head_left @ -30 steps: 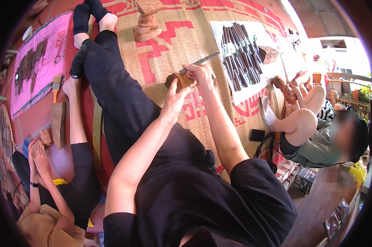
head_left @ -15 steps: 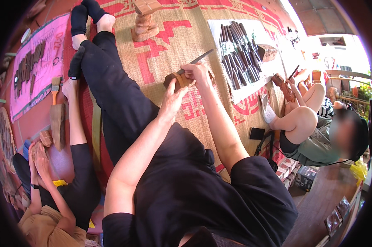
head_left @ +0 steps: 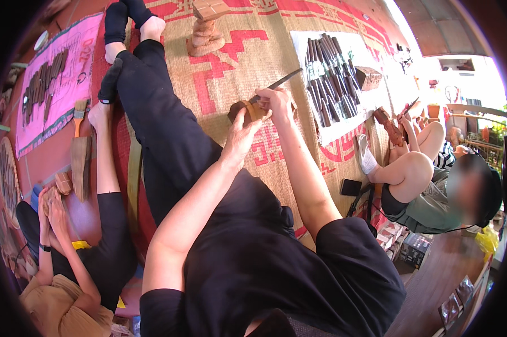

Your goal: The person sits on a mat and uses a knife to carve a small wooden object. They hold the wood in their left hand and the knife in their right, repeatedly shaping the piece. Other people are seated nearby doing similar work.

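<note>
While in RH (head_left: 276, 103), 1 tool (head_left: 286, 78)

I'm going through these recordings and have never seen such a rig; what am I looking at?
There's no machine: these are a person's bare hands, seen from a wide fisheye camera worn on their head, which bends straight edges. The left hand holds a brown wooden piece; the right hand holds a slender dark tool at it, though the exact contact is hidden. Beyond, a carved wooden figure stands on a red-and-tan mat. To the right, dark-handled tools lie on a white cloth. The hands at lower left belong to someone else.
</note>
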Demonstrator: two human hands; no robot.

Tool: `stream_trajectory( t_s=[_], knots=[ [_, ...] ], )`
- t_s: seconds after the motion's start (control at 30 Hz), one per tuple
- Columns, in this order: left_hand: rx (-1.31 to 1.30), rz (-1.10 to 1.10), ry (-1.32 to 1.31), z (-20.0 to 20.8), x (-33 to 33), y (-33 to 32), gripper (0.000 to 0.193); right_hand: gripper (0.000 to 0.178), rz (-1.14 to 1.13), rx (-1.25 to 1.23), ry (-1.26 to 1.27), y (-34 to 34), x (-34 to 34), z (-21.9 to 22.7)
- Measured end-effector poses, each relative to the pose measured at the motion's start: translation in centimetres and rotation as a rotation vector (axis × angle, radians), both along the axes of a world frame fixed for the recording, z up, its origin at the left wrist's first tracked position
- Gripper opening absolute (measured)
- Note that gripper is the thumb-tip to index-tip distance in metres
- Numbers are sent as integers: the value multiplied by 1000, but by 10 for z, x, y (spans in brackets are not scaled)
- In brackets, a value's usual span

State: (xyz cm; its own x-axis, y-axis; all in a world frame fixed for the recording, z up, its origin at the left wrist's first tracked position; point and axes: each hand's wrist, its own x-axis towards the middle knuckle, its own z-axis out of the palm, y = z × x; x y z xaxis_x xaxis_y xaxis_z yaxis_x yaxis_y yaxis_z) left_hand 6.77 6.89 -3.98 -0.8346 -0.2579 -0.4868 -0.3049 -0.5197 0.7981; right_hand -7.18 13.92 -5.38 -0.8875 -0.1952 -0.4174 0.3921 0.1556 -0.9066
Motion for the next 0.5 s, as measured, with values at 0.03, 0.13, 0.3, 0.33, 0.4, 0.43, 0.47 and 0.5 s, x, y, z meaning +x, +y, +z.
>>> stream_trajectory(
  t_s=[0.03, 0.13, 0.3, 0.33, 0.4, 0.43, 0.47, 0.5],
  knots=[
    [-19, -6, -13, 2, 0, -1, 70, 14, -23, -64, -11, -4, 0, 4],
    [7, -6, 8, -1, 3, 0, 70, 14, 33, -17, -36, -6, 7, 10],
    [55, -9, 21, 14, 4, -3, 72, 13, 50, 57, -47, 4, -3, -3],
    [45, -15, 24, 13, 3, -4, 72, 14, 44, -7, -43, 3, -4, -3],
    [61, -1, 35, 12, 2, -4, 72, 14, 33, -131, -46, -3, 2, 5],
    [68, 5, 40, 12, 3, -4, 72, 14, 53, -106, -41, -3, 4, 3],
    [69, 9, 36, 13, 3, -4, 72, 14, 73, -83, -33, -2, 5, 2],
    [69, 13, 33, 14, 4, -4, 72, 15, 92, -61, -26, -1, 5, 2]
  ],
)
